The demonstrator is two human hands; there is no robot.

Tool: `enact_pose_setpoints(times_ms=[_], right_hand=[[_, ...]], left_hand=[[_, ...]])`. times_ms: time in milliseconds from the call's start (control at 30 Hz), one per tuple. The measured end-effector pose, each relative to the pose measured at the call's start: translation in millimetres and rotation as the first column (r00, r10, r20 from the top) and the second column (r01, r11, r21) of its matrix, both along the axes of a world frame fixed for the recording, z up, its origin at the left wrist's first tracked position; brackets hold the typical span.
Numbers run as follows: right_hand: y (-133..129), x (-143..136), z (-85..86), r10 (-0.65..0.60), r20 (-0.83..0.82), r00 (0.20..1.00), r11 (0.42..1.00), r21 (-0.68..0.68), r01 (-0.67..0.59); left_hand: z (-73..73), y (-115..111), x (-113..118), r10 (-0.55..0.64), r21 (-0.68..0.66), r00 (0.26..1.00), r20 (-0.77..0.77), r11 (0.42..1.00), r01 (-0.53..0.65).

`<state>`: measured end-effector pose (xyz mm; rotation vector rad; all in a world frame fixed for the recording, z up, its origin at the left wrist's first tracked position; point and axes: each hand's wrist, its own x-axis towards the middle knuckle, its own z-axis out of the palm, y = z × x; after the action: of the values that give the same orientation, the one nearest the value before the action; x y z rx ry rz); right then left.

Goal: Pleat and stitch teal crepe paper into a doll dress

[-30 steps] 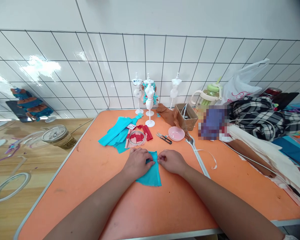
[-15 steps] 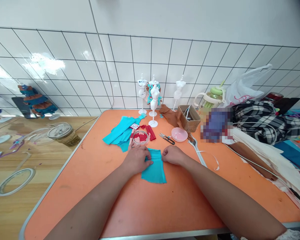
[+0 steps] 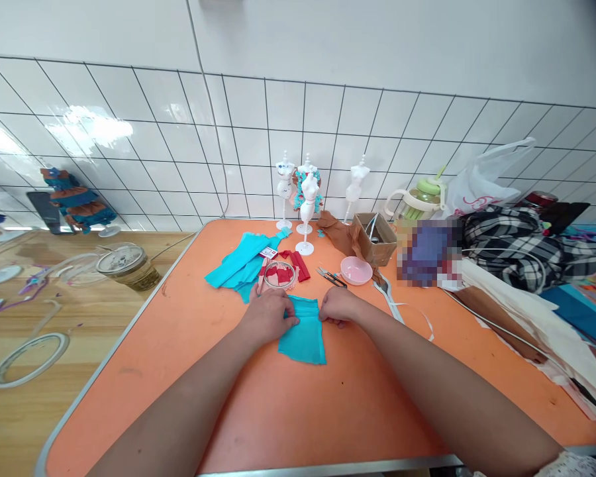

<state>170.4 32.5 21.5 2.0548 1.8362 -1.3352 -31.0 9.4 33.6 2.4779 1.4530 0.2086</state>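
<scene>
A small turquoise cloth piece (image 3: 302,341) lies on the orange table (image 3: 298,417), gathered near its top and flared toward the near edge. My left hand (image 3: 269,316) grips its upper left side between thumb and fingers. At the upper right edge, my right hand (image 3: 338,307) pinches the same cloth, its fingers curled. Just beyond the hands are a round hoop (image 3: 279,274) over red fabric (image 3: 300,265), black snips (image 3: 332,277) and a pink bowl (image 3: 356,270). More turquoise strips (image 3: 243,262) lie beyond my left hand.
White mini dress forms (image 3: 308,199) stand near the tiled wall. To the right are a cardboard box (image 3: 375,238), a green-lidded jug (image 3: 424,195), plaid cloth (image 3: 506,242) and white fabric (image 3: 521,311). A glass jar (image 3: 129,265) sits on the wooden surface at left.
Both hands and the turquoise cloth have shifted slightly left. The cloth's lower edge has swung a little left, and the camera view has tilted slightly.
</scene>
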Motion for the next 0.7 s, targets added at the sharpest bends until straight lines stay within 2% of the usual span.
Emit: enact_pose_setpoints(times_ms=[200,300,400,467,567,633,700], right_hand=[[11,-2,8.3,0.083,0.019,0.996,0.987,-0.138,-0.080],[17,7,13.0,0.145,-0.040,0.989,0.969,-0.198,-0.150],[17,23,11.8,0.175,-0.160,0.971,0.960,-0.190,-0.204],[11,35,6.5,0.139,-0.296,0.945,0.977,-0.116,-0.180],[-1,48,-5.4,0.072,-0.426,0.902,0.995,0.095,-0.034],[-10,49,-12.1,0.099,-0.416,0.904,0.960,0.280,0.024],[-17,45,-14.9,0.174,-0.370,0.913,0.881,0.472,0.023]], left_hand=[[1.5,2,-3,0.053,0.004,0.998,-0.042,0.999,-0.053],[1.1,3,-5,0.114,0.005,0.991,-0.064,0.993,-0.114],[-0.5,4,-7,0.126,-0.020,0.990,-0.061,0.992,-0.127],[-1.3,5,-8,0.121,-0.024,0.992,-0.044,0.992,-0.122],[0.7,5,-7,0.115,-0.037,0.993,-0.008,0.993,-0.115],[4.7,3,-5,0.133,-0.024,0.991,0.015,0.991,-0.133],[9.4,-1,-1,0.171,0.077,0.985,0.032,0.982,-0.173]])
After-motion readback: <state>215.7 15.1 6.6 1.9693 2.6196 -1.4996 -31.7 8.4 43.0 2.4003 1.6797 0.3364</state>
